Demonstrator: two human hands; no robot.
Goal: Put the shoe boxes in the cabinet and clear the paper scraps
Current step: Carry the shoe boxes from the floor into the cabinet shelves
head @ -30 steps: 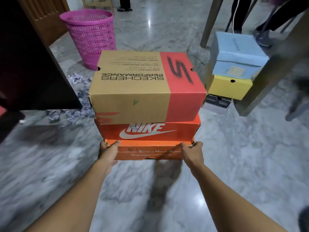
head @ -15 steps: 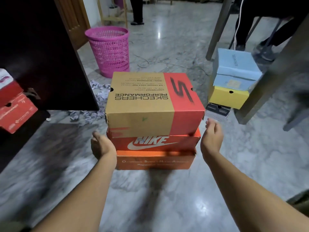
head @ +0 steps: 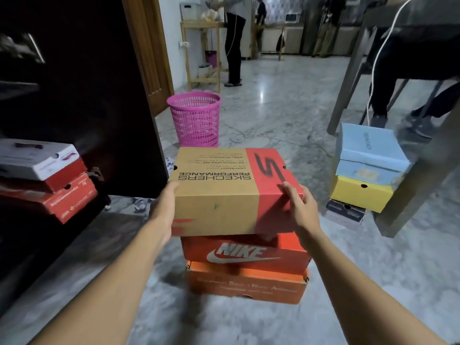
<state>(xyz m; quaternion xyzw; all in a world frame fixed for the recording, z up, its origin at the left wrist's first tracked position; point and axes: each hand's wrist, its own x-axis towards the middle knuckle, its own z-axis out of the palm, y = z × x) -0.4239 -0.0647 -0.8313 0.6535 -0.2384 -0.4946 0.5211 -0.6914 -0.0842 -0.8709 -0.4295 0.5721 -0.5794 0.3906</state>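
Grey marble floor [head: 273, 115], glossy, filling the middle and lower frame. At left, a dark cabinet [head: 87, 95], with a white-lidded red box [head: 37, 159] stacked on a red box [head: 64, 200] inside at middle left.

In the centre, a stack of three shoe boxes on the floor: Skechers box [head: 231, 190] on top, Nike box [head: 244, 252] beneath, orange box [head: 246, 285] at the bottom. Held at both ends, the Skechers box, tan with a red band, overhanging the Nike box to the left; whether raised clear of it, impossible to say.

Left hand [head: 163, 207] against the box's left end, thumb at the top corner, fingers hidden behind the cardboard, so curled or straight not discernible. Right hand [head: 298, 205] at the right end, fingers bent over the lid's edge and clamped on it.

Behind the stack, a pink basket [head: 194, 119], upright. Paper scraps [head: 139, 204] on the floor by the cabinet's lower corner, left of the stack. At right, beside a table leg [head: 423, 190], a blue box [head: 368, 148] on a yellow box [head: 361, 195] on a dark box [head: 346, 212].
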